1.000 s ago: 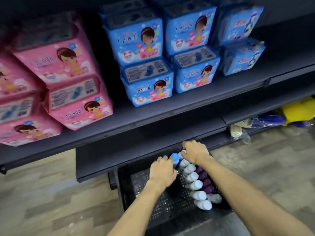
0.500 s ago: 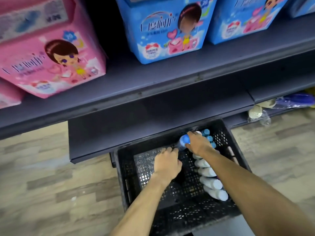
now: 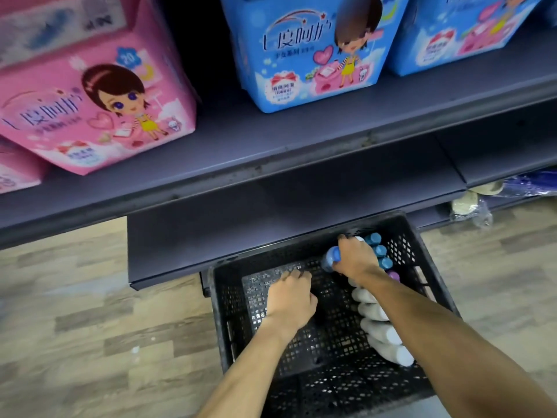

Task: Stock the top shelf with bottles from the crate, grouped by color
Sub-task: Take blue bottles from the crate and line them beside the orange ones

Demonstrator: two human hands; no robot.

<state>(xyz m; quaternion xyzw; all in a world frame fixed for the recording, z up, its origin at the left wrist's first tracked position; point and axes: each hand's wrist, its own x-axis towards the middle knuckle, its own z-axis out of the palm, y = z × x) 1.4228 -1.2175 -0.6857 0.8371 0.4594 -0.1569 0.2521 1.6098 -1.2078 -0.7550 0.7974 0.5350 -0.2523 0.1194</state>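
A black mesh crate (image 3: 301, 387) stands on the floor below the shelves. Along its right side lie several white bottles (image 3: 376, 330), with blue-capped bottles (image 3: 378, 250) at the far end and a purple cap (image 3: 393, 276) beside them. My right hand (image 3: 357, 259) grips a blue-capped bottle (image 3: 330, 257) near the crate's far wall. My left hand (image 3: 291, 300) sits low over the crate's mesh floor with its fingers curled down. What lies under it is hidden. The top shelf is out of view.
A dark grey shelf (image 3: 271, 140) overhangs the crate and carries a pink pack (image 3: 99, 95) and blue packs (image 3: 316, 49). A lower shelf lip (image 3: 241, 224) juts just behind the crate. Bagged items (image 3: 470, 203) lie at the right, on wood-pattern flooring (image 3: 90, 327).
The view has dropped closer to the crate. My right hand has taken the blue-capped bottle at the crate's far end. My left hand has stayed low over the mesh.
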